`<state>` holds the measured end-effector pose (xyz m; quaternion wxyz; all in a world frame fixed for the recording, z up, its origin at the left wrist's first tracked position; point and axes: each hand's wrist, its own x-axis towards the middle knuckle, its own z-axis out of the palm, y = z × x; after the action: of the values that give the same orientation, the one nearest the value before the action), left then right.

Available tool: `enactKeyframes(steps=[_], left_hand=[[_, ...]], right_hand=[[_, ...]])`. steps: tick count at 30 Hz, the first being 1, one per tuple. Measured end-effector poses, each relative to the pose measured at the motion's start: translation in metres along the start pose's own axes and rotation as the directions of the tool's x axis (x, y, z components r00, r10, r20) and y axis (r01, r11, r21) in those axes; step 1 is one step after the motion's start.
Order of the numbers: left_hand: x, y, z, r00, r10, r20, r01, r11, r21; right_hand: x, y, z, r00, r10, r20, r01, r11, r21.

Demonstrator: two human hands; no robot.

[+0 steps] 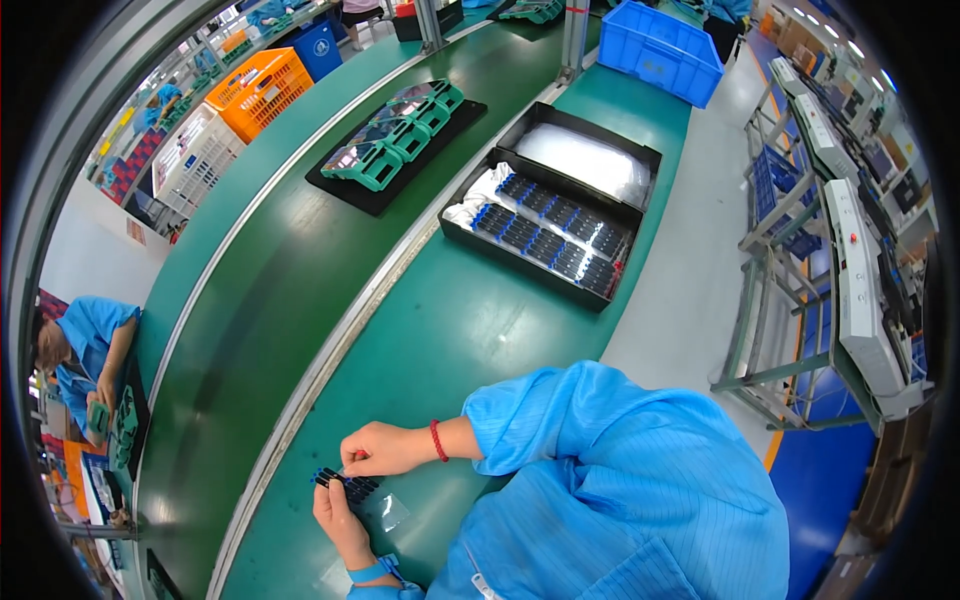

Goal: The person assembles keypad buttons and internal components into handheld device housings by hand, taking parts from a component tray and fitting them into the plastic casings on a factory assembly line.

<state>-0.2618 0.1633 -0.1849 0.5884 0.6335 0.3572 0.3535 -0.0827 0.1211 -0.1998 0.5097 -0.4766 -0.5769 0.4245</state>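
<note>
My left hand (pixel 338 515), with a blue band at its wrist, pinches the near edge of a small row of black strips with blue ends (pixel 358 487) at the green bench. Just above it, my right hand (pixel 385 449) has its fingers closed at the far side of the strips. A small red bit (pixel 361 454) shows at its fingertips; what they hold is too small to name. A piece of clear film (pixel 394 512) lies to the right of the strips.
An open black box (pixel 525 262) holds rows of similar black strips and white cloth. Beyond the metal rail, the conveyor bears a black mat with green frames (pixel 395 135). A blue crate (pixel 660 55) stands at the far end; a co-worker (pixel 90 350) handles green parts at left.
</note>
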Motion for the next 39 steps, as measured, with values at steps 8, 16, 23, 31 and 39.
enactKeyframes(steps=[8,16,23,31,39], left_hand=[[-0.007,0.010,-0.011,0.996,0.044,-0.072,-0.031,0.984,0.176],[-0.005,0.004,-0.012,0.997,0.071,0.012,-0.072,0.994,0.082],[-0.004,-0.005,-0.013,0.991,0.128,0.024,-0.130,0.984,0.124],[-0.004,-0.001,-0.011,0.995,0.094,0.020,-0.095,0.993,0.076],[-0.009,0.015,-0.010,0.995,0.082,0.061,-0.090,0.987,0.133]], right_hand=[[0.005,-0.006,0.011,0.998,-0.025,0.051,0.023,0.999,0.028],[-0.003,-0.017,0.008,0.992,0.125,0.019,-0.126,0.988,0.089],[0.000,-0.016,0.005,0.981,0.184,0.062,-0.188,0.979,0.080],[-0.001,-0.012,0.003,0.989,0.149,0.023,-0.150,0.985,0.083],[-0.005,-0.013,0.002,0.994,0.066,0.083,-0.077,0.988,0.133]])
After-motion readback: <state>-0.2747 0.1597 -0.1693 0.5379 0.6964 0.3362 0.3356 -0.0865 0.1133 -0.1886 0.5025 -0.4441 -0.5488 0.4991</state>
